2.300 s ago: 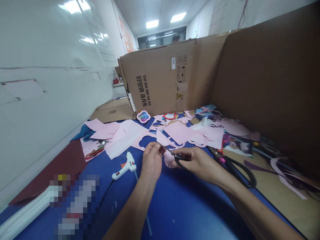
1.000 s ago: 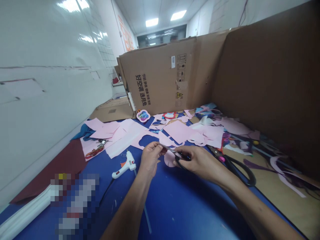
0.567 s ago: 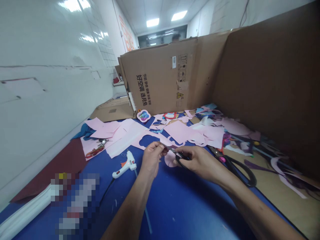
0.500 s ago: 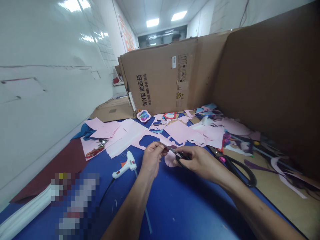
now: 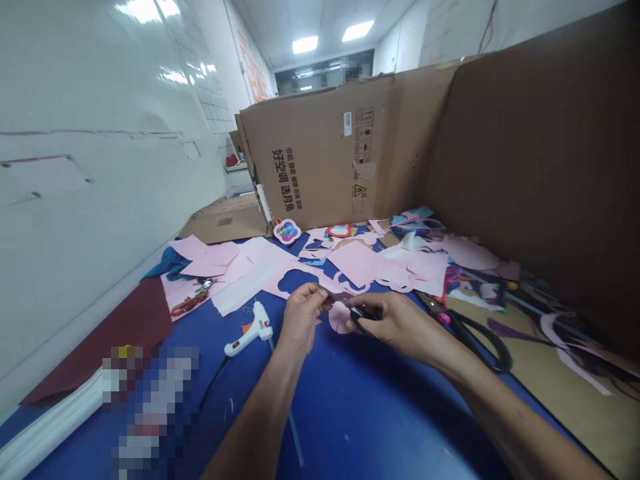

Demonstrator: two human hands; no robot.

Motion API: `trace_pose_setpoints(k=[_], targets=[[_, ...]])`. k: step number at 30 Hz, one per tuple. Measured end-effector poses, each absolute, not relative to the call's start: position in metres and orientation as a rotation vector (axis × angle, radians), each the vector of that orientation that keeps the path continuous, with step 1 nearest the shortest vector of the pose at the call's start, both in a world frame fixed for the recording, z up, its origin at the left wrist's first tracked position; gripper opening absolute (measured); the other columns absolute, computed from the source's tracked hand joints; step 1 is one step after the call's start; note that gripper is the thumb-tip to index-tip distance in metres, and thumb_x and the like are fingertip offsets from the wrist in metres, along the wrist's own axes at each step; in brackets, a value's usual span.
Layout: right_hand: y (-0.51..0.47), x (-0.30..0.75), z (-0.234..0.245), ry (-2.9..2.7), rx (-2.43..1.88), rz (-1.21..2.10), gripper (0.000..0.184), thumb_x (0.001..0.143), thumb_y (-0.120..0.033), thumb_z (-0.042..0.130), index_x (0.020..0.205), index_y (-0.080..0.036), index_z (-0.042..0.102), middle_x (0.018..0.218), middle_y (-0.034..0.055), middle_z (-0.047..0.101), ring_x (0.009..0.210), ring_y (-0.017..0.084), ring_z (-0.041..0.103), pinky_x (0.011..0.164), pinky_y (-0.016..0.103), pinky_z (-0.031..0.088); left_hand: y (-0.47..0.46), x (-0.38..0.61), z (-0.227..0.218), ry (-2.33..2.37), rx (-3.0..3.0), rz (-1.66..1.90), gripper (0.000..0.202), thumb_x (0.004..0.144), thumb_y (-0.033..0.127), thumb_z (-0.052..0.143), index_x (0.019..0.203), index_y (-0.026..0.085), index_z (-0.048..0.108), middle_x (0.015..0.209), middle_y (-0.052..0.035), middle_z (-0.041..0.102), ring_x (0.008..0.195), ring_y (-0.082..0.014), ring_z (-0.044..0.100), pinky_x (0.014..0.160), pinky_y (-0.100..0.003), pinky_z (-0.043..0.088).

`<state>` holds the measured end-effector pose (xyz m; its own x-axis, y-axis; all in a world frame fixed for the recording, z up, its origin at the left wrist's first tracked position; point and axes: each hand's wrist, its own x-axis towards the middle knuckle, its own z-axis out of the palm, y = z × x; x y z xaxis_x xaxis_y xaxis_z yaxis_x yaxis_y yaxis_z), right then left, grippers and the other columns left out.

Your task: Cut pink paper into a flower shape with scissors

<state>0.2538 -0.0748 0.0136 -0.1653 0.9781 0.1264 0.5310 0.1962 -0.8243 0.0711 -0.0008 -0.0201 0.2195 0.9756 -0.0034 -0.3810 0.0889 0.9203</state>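
Observation:
My left hand (image 5: 303, 313) is closed in a pinch on a small dark piece, mostly hidden by the fingertips; its kind does not show. Facing it from the right, my right hand (image 5: 393, 320) grips black-handled scissors (image 5: 364, 321), the blades pointing left at the pinched piece. Between the hands and just below the blades lies a round pink paper piece (image 5: 340, 318) with a small dark mark. Under the left hand's edge a small tan scrap (image 5: 319, 323) shows.
A white glue gun (image 5: 253, 331) lies left of my left forearm. Pink sheets (image 5: 357, 262) and cut-outs spread across the back of the blue table (image 5: 360, 413). Larger black-handled scissors (image 5: 483, 340) rest at the right. Cardboard (image 5: 325, 160) walls the far side.
Both hands keep nearly the same place. The scissor blades have shifted slightly at the left fingertips, and a small tan scrap now shows beneath the left hand.

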Motion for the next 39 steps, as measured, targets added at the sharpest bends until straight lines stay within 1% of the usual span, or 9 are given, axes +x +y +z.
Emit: trace_pose_setpoints(k=[5,10,18,27,35,39], targets=[[-0.076,0.252,0.015,-1.787,-1.407,0.836,0.023,0.084,-0.024,0.064,0.098,-0.023,0.081,0.085,0.0005,0.077,0.076,0.019,0.065,0.068,0.027,0.046,0.001,0.074,-0.025,0.674,0.896,1.221,0.016,0.068,0.019,0.081,0.067,0.019,0.065,0.071,-0.0002,0.066,0.070,-0.0132,0.061,0.077,-0.028,0.049],[-0.078,0.251,0.017,-1.763,-1.377,0.866,0.019,0.083,-0.025,0.066,0.094,-0.022,0.081,0.083,0.0008,0.076,0.079,0.020,0.066,0.071,0.027,0.048,0.001,0.077,-0.031,0.585,0.832,1.243,0.017,0.068,0.019,0.082,0.070,0.019,0.065,0.072,-0.0005,0.067,0.074,-0.0144,0.062,0.082,-0.031,0.049],[-0.076,0.250,0.015,-1.732,-1.358,0.900,0.015,0.083,-0.027,0.069,0.092,-0.021,0.081,0.081,0.0004,0.076,0.075,0.020,0.065,0.068,0.027,0.047,0.000,0.081,-0.033,0.559,0.770,1.283,0.020,0.064,0.019,0.084,0.068,0.019,0.064,0.071,0.0013,0.065,0.073,-0.0133,0.060,0.078,-0.029,0.048],[-0.075,0.254,0.013,-1.756,-1.362,0.856,0.028,0.082,-0.022,0.065,0.103,-0.022,0.082,0.082,0.0001,0.076,0.076,0.021,0.066,0.068,0.028,0.048,0.000,0.081,-0.033,0.585,0.794,1.265,0.022,0.065,0.022,0.085,0.068,0.019,0.063,0.072,0.0013,0.064,0.075,-0.0136,0.061,0.081,-0.030,0.047],[-0.076,0.254,0.015,-1.784,-1.386,0.806,0.024,0.081,-0.021,0.063,0.095,-0.022,0.082,0.078,0.0000,0.076,0.077,0.021,0.067,0.070,0.027,0.048,0.001,0.078,-0.033,0.603,0.786,1.232,0.019,0.066,0.019,0.084,0.072,0.019,0.066,0.075,-0.0007,0.068,0.077,-0.0147,0.063,0.083,-0.030,0.049],[-0.077,0.254,0.016,-1.783,-1.368,0.826,0.021,0.081,-0.020,0.063,0.091,-0.023,0.082,0.074,-0.0005,0.075,0.078,0.022,0.068,0.071,0.027,0.049,0.001,0.077,-0.032,0.616,0.809,1.231,0.020,0.065,0.020,0.084,0.072,0.019,0.065,0.073,-0.0005,0.067,0.075,-0.0143,0.063,0.083,-0.031,0.049]])
